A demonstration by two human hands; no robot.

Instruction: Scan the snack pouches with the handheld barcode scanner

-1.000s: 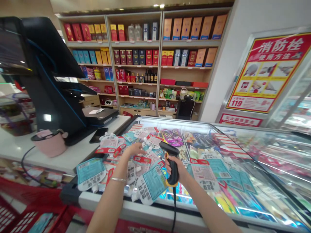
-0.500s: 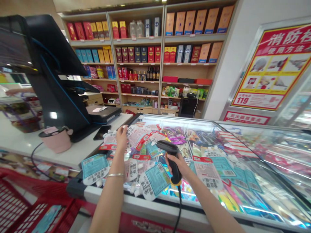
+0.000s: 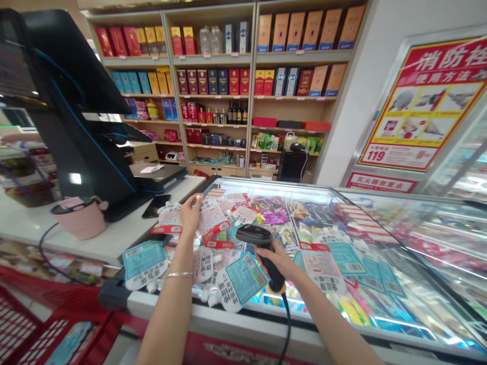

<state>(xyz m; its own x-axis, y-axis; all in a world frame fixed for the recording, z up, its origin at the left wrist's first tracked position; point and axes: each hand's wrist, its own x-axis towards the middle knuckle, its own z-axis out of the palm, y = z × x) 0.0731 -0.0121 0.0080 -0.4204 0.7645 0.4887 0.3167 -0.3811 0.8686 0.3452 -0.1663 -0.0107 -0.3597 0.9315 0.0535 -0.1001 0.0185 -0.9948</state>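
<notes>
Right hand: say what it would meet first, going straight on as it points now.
Beyond the scanner it grips, the right hand would probably meet the small red-and-white pouch on the glass, though it may pass above; depth is unclear.

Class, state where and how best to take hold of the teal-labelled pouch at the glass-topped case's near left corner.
Probably best pinched by its white spout cap, coming from the near side: the pouch lies flat, and the cap juts toward the case's front edge.

Bright overall; glare on freezer glass [image 3: 384, 223]; soft blur, edges stretched.
</notes>
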